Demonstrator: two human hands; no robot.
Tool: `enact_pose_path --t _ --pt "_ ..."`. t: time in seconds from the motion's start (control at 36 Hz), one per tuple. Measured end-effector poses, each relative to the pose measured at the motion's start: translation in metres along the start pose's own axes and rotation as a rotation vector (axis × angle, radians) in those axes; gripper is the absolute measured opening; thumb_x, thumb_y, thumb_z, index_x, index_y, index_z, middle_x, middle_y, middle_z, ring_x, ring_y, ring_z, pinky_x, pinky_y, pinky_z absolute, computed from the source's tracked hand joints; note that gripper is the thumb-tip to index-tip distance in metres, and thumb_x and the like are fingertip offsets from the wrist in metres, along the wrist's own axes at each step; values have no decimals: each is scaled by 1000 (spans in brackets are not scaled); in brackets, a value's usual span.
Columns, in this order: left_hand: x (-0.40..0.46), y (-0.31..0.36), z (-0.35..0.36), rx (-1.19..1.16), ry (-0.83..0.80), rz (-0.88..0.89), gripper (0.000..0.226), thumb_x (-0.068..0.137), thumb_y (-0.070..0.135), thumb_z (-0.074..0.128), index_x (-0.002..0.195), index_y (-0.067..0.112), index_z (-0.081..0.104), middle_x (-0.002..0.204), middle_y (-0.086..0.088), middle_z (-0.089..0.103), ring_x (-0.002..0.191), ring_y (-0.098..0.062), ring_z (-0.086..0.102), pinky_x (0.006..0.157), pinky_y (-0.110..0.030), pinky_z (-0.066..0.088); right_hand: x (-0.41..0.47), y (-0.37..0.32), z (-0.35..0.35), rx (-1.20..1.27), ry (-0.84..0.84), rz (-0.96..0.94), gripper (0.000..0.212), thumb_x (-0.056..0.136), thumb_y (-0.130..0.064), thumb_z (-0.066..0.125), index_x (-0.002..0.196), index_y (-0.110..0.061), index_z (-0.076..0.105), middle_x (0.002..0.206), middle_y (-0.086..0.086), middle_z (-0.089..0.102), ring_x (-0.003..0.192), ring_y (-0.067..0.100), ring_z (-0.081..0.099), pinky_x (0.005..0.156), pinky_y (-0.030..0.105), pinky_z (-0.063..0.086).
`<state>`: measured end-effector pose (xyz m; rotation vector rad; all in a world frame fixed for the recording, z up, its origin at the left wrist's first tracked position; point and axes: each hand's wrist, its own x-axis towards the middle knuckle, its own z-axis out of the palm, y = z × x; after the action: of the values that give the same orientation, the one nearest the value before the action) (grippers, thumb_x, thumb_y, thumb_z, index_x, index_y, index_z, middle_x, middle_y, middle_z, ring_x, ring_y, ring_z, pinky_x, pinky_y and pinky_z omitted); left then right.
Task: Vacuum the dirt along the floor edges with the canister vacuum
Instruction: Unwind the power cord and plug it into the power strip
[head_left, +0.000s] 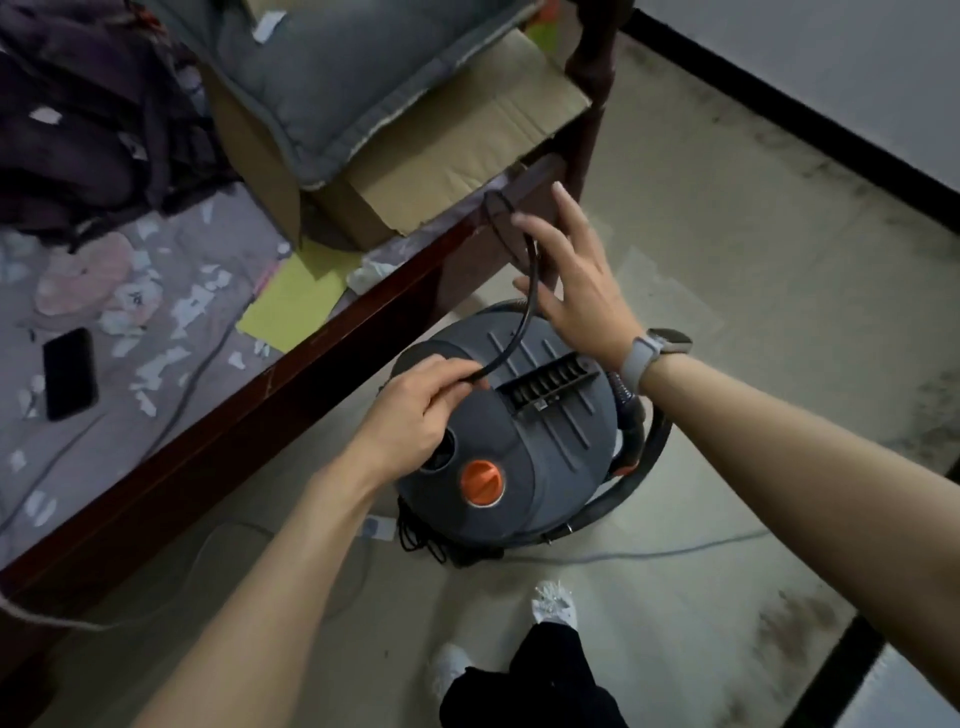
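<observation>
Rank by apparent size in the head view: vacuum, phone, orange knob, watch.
1. vacuum
2. phone
3. orange knob and watch: these look alike, and the watch is nearer the camera, so no ranking.

A home bedroom: a wooden-framed bed (291, 384) with patterned sheet, phone (69, 372), and cardboard box (441, 156).

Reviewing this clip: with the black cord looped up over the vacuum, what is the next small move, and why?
Probably the right hand closes on the cord and draws it clear. The left hand pinches one end above the vacuum, the loop rises beside the bed frame, and the right hand's fingers are spread open against it, not gripping. The hose lies unused beside the canister.
</observation>
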<state>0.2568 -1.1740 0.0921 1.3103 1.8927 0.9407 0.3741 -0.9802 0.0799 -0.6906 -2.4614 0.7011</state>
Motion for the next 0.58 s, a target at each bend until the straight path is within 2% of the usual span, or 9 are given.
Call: enact_pose_path --t 0.03,0.08,0.17,0.28,0.36,0.42,0.47,0.58 --pt "3 3 2 5 -16 -5 32 91 22 47 114 10 66 101 -3 62 99 -17 59 89 -25 45 3 10 -7 -59 -17 -75 32 92 -19 58 122 -9 61 152 24 31 141 41 29 114 44 27" --pt "7 9 5 9 -28 -11 25 96 14 49 114 11 65 100 0 61 98 -14 58 85 -17 42 3 28 -21 -204 -96 -195 20 93 -21 54 100 -7 65 144 19 47 139 40 35 111 53 33" --pt "15 19 13 68 23 -35 22 97 9 51 113 10 66 100 2 61 101 -15 58 89 -23 44 -16 55 -46 -349 -181 -238 19 91 -22 49 91 -9 63 124 13 63 133 36 46 108 56 36" --pt "19 29 30 198 114 -39 29 95 23 47 111 10 67 98 -3 62 95 -24 60 83 -40 48 -63 84 -79 -434 -180 -34 30 91 -27 42 89 -7 64 94 13 65 103 35 63 105 55 37" --pt "15 35 44 240 144 -31 36 91 28 43 109 10 68 95 -4 60 88 -25 59 77 -39 48 -104 96 -95 -438 -102 144 21 89 -22 49 85 -7 64 82 11 62 81 33 63 103 50 39" --pt "11 37 53 256 167 -32 28 94 21 47 109 8 67 96 -7 61 89 -28 60 78 -41 47 -131 92 -104 -402 -80 243 8 87 -11 62 83 -4 64 77 11 60 73 34 61 84 43 48" --pt "5 37 61 260 179 -55 22 96 11 51 111 6 66 101 -10 62 94 -30 60 81 -43 47 -155 83 -109 -389 -103 332 6 86 -6 67 82 -3 64 76 12 59 69 35 59 62 34 44" --pt "-11 34 71 269 165 -76 21 96 10 51 112 8 66 103 -9 63 98 -31 60 85 -47 47 -193 62 -107 -356 -102 436 4 85 -5 68 83 -4 66 77 12 60 69 34 59 58 36 44"
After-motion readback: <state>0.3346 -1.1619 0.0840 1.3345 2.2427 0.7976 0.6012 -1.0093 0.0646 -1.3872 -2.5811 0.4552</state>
